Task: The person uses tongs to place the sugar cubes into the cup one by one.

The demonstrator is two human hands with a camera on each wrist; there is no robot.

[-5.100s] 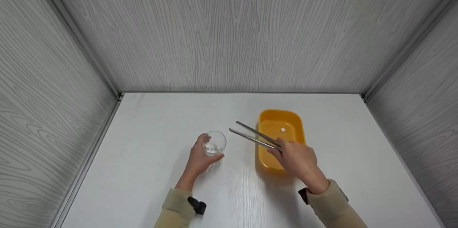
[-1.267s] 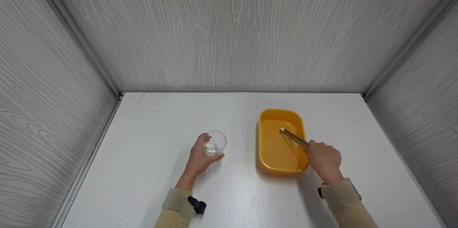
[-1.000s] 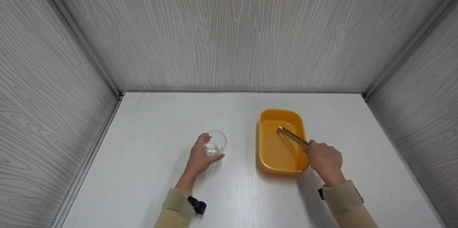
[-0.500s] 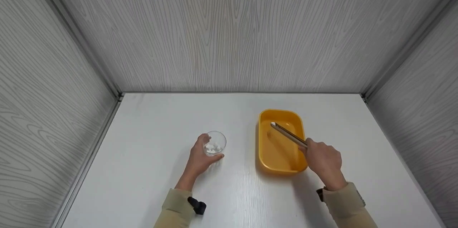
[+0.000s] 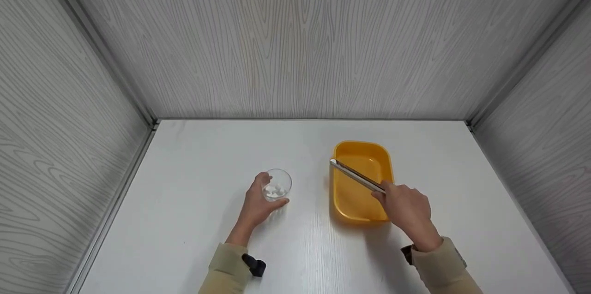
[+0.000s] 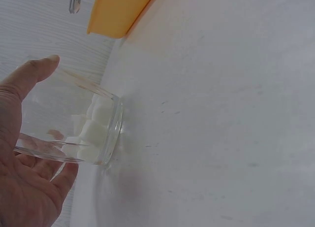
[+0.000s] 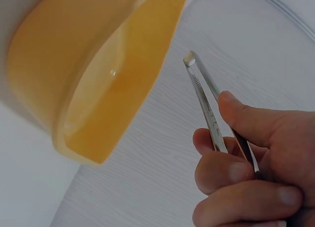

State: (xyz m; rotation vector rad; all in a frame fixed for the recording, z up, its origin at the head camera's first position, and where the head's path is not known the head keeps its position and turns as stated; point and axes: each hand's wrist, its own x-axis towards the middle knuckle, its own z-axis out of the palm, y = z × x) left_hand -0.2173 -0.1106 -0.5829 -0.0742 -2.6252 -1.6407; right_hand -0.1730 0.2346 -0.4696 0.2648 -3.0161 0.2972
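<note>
My left hand [image 5: 256, 204] holds a clear drinking glass [image 6: 54, 104] that stands on the table, thumb and fingers on either side of it. Several small white cubes [image 6: 93, 131] lie at the bottom of the glass. Metal tweezers [image 5: 358, 177] are gripped in my right hand [image 5: 406, 206], and their tips pinch one white cube [image 7: 189, 59]. In the head view those tips are over the left rim of a yellow-orange plastic tub [image 5: 362, 211]. No other cube shows inside the tub, though the right hand and tweezers cover part of it.
The glass and tub stand on a white table [image 5: 194, 165], with a gap between them. Grey wood-grain panels [image 5: 295, 45] enclose the table at the back and on both sides. A black wrist device [image 5: 255, 265] sits at the left cuff.
The tweezers closed on the cube in the tub and lifted it. My right hand has since carried it leftward to the tub's left rim. The left hand and glass have not moved.
</note>
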